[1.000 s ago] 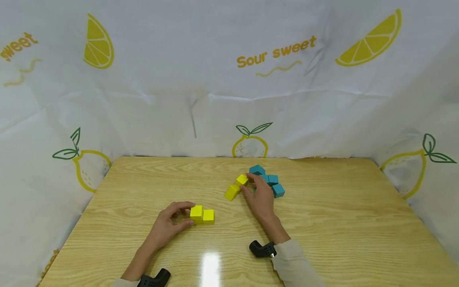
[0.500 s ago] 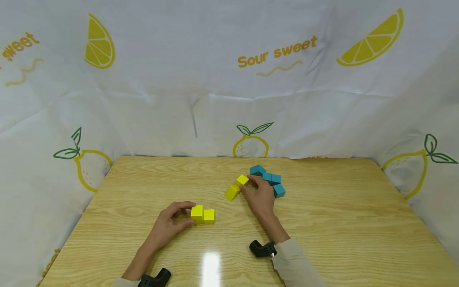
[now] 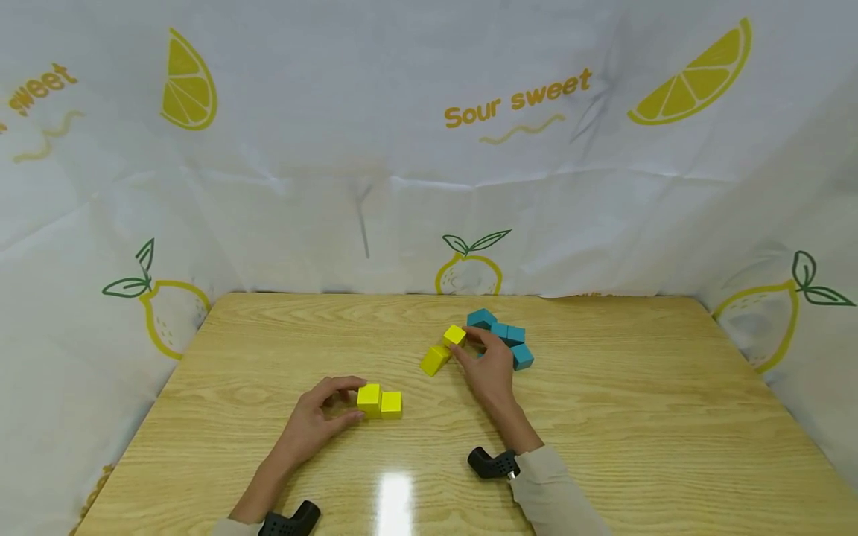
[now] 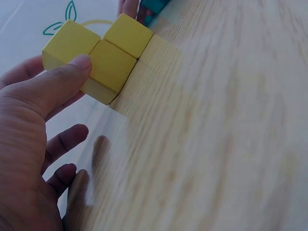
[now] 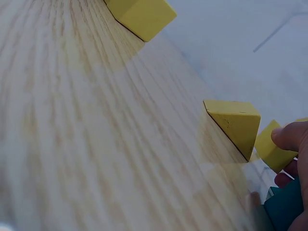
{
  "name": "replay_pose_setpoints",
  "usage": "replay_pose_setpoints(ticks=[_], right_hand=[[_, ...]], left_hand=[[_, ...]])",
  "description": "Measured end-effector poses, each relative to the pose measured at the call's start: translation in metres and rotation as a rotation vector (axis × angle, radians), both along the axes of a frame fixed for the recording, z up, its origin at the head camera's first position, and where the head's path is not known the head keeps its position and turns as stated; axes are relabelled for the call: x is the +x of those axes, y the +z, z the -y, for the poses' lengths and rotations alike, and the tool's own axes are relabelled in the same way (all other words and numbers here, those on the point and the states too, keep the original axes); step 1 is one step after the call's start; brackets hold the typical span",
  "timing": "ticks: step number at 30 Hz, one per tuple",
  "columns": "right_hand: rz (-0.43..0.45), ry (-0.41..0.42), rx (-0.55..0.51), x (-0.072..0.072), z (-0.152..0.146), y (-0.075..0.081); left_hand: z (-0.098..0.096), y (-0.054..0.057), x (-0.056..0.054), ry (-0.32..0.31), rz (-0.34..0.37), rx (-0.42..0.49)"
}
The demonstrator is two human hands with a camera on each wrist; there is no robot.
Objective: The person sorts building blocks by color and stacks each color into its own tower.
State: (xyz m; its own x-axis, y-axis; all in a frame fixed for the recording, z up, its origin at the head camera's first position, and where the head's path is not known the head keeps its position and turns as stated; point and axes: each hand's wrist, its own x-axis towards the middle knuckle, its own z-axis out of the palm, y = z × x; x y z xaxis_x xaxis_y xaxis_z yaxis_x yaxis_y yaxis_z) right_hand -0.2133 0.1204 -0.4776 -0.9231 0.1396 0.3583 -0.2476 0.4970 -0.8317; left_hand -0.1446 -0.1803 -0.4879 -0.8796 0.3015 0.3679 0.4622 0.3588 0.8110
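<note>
My left hand [image 3: 313, 420] pinches the upper of two stacked yellow cubes [image 3: 369, 400], thumb on the near side and fingers on the far side. Against the stack's right side sits a single yellow cube [image 3: 392, 404]; all three show in the left wrist view, where the thumb lies across the seam of the upper cube [image 4: 72, 41] and lower cube [image 4: 114, 67]. Farther back, my right hand [image 3: 489, 368] holds a yellow block [image 3: 454, 336] between thumb and fingers, which hide part of it. Touching close at its lower left is a yellow triangular block [image 5: 236, 126].
Several blue blocks [image 3: 481, 318] lie loosely grouped behind and right of the right hand, partly covered by it. A wooden table [image 3: 637, 417] carries everything. A white cloth [image 3: 302, 149] with lemon prints hangs along the back and sides.
Two blue blocks beside the right hand have shifted slightly right. The right hand and its yellow block have barely moved; the left hand stays at its stack.
</note>
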Motion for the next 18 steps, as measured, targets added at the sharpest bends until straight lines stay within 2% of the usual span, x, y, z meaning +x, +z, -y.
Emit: replay_pose_setpoints(ticks=[6,14,18], right_hand=[[-0.061,0.009,0.025,0.001,-0.001,0.006],[-0.166,0.077,0.066,0.008,-0.004,0.011],[-0.227,0.112,0.089,0.014,-0.003,0.015]], left_hand=[[-0.003,0.006,0.001,-0.003,-0.028,-0.008],[-0.011,0.034,0.012,-0.012,-0.038,-0.007],[-0.011,0.037,0.014,-0.007,-0.035,-0.009]])
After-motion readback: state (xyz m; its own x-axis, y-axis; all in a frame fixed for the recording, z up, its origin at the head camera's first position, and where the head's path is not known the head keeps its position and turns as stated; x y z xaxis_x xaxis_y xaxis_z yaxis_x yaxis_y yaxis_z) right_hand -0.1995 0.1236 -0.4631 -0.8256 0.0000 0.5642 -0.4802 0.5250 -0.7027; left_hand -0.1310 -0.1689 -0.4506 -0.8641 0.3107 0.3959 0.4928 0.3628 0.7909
